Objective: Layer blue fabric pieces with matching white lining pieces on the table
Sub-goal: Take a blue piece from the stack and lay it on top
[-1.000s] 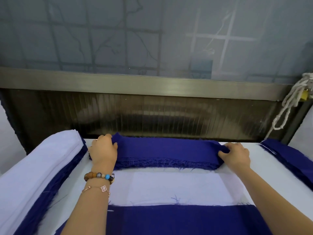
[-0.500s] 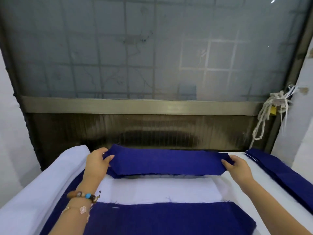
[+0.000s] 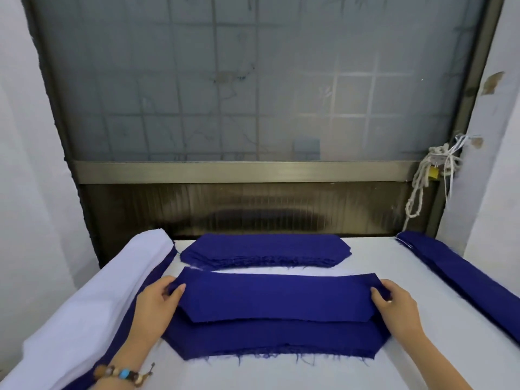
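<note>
Long dark-blue fabric piece with clipped corners (image 3: 277, 298) is at bench centre, stretched flat between both hands. It lies over the far part of a wider dark-blue fabric piece with a frayed near edge (image 3: 275, 343), the two overlapping, near edges not aligned. Left hand (image 3: 153, 308): grip closed on the piece's left end, thumb on top, fingers curled under the edge. Right hand (image 3: 399, 308): grip closed on the right end, thumb on top, the same pinch. Beaded bracelet (image 3: 123, 374) on the left wrist.

Just beyond the held piece, apart from it by a white gap, sits a stack of dark-blue fabric pieces of similar shape (image 3: 264, 250), at the bench's far edge. Along the left side is a thick pile of white lining fabric (image 3: 84, 299), with blue showing under its inner edge. Along the right side is a long stack of dark-blue fabric strips (image 3: 461, 280), well apart from the right hand. White-covered bench (image 3: 422, 361) carries all of it.

Behind: frosted glass window with a metal frame (image 3: 253, 80). White rope (image 3: 422, 181) and a small yellow padlock (image 3: 433, 172) hang at its right.
</note>
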Tool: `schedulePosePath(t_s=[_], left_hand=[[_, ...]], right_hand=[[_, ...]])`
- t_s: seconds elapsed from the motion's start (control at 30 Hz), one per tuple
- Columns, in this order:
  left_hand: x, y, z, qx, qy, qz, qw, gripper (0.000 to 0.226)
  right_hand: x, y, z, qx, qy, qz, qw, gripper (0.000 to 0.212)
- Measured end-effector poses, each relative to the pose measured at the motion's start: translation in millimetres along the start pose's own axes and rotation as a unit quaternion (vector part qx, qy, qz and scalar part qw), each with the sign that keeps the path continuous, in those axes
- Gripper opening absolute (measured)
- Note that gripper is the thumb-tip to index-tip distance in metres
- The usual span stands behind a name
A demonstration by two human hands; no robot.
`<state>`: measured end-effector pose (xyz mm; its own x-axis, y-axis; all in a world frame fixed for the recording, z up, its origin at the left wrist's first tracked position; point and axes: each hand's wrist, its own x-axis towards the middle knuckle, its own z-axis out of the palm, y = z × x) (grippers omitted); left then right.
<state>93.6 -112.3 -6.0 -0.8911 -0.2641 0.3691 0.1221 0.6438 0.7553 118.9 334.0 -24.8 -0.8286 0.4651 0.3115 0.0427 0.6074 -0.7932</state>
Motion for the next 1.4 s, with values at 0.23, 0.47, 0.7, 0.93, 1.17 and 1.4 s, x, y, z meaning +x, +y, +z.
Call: schedulePosePath(t_s=[0.23, 0.47, 0.7, 0.93, 1.17, 1.4], left_hand=[[-28.0, -11.1, 8.7, 0.026, 0.003, -0.001, 1.000, 0.009], [-35.9, -15.1, 3.3, -0.011, 0.005, -0.017, 1.000, 0.015], [-36.6, -18.8, 5.0, -0.011, -0.013, -0.024, 1.000, 0.029], [-38.2, -19.7, 4.7, -0.018, -0.011, -0.008, 1.000, 0.020], [-36.8, -20.3, 5.2, -0.003, -0.013, -0.029, 0.999, 0.019], [-37.6, -15.0, 4.9, 0.033, -0.003, -0.014, 0.999, 0.020]], right_hand=[[-23.4, 8.3, -5.0, 0.003, 0.003, 0.004, 1.000, 0.012], [-29.5, 4.2, -4.7, 0.013, 0.004, 0.031, 0.999, 0.020], [-29.8, 3.1, -4.4, -0.053, -0.007, 0.048, 0.997, 0.033], [-29.1, 5.8, -4.5, -0.068, -0.016, 0.037, 0.997, 0.029], [-27.4, 7.0, -2.1, -0.079, -0.021, 0.028, 0.996, 0.027], [-27.1, 8.7, -0.6, -0.075, -0.010, 0.021, 0.997, 0.025]])
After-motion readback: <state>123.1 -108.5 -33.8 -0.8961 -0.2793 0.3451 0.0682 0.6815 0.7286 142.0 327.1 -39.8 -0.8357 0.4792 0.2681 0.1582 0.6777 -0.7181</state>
